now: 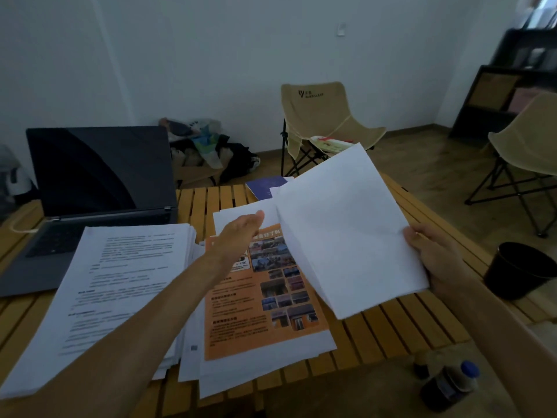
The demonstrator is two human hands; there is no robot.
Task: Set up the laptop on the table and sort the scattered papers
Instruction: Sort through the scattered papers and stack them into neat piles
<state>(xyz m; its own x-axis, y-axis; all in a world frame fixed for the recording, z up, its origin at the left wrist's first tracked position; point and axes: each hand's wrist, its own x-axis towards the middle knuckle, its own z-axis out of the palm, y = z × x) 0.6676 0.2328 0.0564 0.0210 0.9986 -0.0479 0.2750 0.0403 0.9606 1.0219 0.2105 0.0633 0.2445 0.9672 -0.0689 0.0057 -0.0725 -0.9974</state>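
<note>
White blank sheets (346, 233) pinched by right hand (434, 254) — fingers hidden beneath, left hand (241, 233) flat, flyer (265, 291) half-covered.

On the slatted wooden worktop (391, 333) an open laptop (96, 188) stands at ten o'clock, its screen dark. A thick stack of printed papers (120, 285) overlaps its keyboard. The left hand (241, 233) reaches flat over an orange flyer (271, 297) at centre. At three o'clock the right hand (434, 254) grips a tilted sheaf of blank sheets (343, 236).
</note>
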